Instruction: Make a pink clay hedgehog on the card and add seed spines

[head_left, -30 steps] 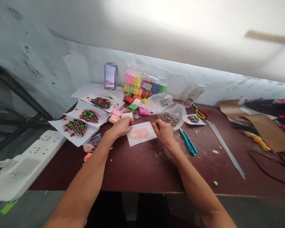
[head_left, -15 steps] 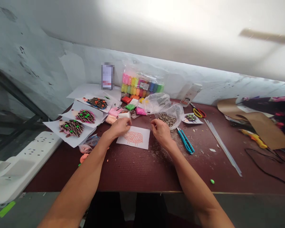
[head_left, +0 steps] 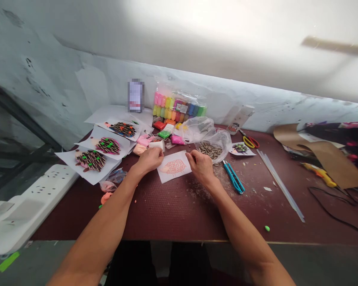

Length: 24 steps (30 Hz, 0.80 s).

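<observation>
A white card (head_left: 174, 176) with an orange hedgehog-like drawing lies tilted on the dark red table (head_left: 167, 214). At its left upper corner is my left hand (head_left: 150, 159), fingers closed together; what they pinch, if anything, is too small to see. My right hand (head_left: 200, 163) has its thumb and forefinger pinched at the card's upper right corner. Just behind my right hand sits an open plastic bag of striped seeds (head_left: 210, 151). A white block (head_left: 157, 145) and a peach clay lump (head_left: 140, 149) are beyond my left hand.
Seed-and-clay hedgehog cards (head_left: 91, 161) are stacked at left beside a power strip (head_left: 44, 190). To the right lie a blue cutter (head_left: 234, 178), scissors (head_left: 250, 142), clear sticks (head_left: 282, 186) and a yellow glue gun (head_left: 319, 174). Colored clay packs (head_left: 179, 109) stand at the back.
The card has turned counterclockwise and shifted right and up. My right hand has moved slightly left onto its corner; my left hand has hardly moved.
</observation>
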Available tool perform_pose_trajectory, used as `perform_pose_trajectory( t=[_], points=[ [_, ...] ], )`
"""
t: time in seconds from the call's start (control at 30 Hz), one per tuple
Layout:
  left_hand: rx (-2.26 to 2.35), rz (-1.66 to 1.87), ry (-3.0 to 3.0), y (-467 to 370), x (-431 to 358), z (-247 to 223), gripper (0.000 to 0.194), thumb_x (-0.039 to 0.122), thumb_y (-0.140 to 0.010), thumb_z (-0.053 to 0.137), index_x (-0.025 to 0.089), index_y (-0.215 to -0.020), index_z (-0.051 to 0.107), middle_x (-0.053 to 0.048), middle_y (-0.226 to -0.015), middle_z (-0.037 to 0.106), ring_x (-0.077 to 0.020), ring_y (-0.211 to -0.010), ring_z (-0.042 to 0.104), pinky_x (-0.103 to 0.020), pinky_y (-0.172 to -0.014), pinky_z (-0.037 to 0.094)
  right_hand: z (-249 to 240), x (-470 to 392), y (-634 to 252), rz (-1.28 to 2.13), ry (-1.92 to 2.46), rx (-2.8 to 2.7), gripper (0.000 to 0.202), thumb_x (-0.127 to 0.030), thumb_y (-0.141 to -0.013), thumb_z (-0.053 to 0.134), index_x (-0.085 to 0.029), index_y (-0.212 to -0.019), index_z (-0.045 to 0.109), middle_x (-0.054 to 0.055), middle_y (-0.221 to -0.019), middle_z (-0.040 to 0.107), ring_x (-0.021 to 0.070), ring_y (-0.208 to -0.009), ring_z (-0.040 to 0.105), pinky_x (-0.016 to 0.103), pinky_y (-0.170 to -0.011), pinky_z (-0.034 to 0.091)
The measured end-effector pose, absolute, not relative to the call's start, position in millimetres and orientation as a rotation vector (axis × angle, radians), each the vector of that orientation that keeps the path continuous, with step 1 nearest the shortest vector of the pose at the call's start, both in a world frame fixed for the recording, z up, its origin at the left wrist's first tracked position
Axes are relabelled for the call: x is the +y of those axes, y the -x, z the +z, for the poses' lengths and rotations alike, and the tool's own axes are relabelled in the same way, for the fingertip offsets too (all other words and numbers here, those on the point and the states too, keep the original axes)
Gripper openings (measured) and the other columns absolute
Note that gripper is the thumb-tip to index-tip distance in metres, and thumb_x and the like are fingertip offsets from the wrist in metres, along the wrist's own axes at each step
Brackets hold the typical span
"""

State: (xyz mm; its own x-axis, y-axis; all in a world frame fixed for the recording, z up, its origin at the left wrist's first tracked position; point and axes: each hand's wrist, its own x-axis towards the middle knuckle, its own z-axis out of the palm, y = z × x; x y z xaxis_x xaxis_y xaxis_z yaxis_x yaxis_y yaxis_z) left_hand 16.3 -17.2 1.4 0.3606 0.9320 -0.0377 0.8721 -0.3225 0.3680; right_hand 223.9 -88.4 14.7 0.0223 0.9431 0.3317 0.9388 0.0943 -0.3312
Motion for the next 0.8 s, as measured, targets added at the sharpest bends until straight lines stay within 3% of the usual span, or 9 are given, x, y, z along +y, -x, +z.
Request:
perform_pose_trajectory(
  t=[0.23,0.47,0.8],
  points=[
    [1.588,0.326,-2.289,-14.9,-18.1,2.8,0.025,0.018,-0.082,0.052,0.018,-0.094,0.073,-0.010,-0.099,0.075,-0.0264,-0.099,0.068,-0.030,-0.080,0.050,11.0,-90.2,-221.3,0.109,1.648,-1.916,0.016,-0.018,-0.093,0.054,-0.019,-0.096,0.070,0.006,-0.094,0.071,0.0156,-0.074,0.061,0.025,-0.073,0.042],
    [1.500,0.361,-2.264,-14.7,-17.2,2.6,0.026,0.013,-0.080,0.053,0.020,-0.092,0.075,-0.009,-0.095,0.076,-0.0252,-0.095,0.068,-0.030,-0.082,0.049,10.9,-88.2,-225.4,0.097,1.714,-1.920,0.017,-0.018,-0.092,0.054,-0.020,-0.094,0.072,0.005,-0.089,0.070,0.0164,-0.075,0.061,0.026,-0.072,0.043],
    [1.550,0.291,-2.306,-14.7,-16.8,1.3,0.024,0.017,-0.083,0.052,0.018,-0.093,0.074,-0.012,-0.099,0.075,-0.0277,-0.097,0.068,-0.032,-0.080,0.049,15.0,-90.7,-222.3,0.093,1.756,-1.965,0.016,-0.019,-0.093,0.055,-0.019,-0.091,0.072,0.005,-0.086,0.069,0.0160,-0.072,0.059,0.026,-0.069,0.039]
  ],
)
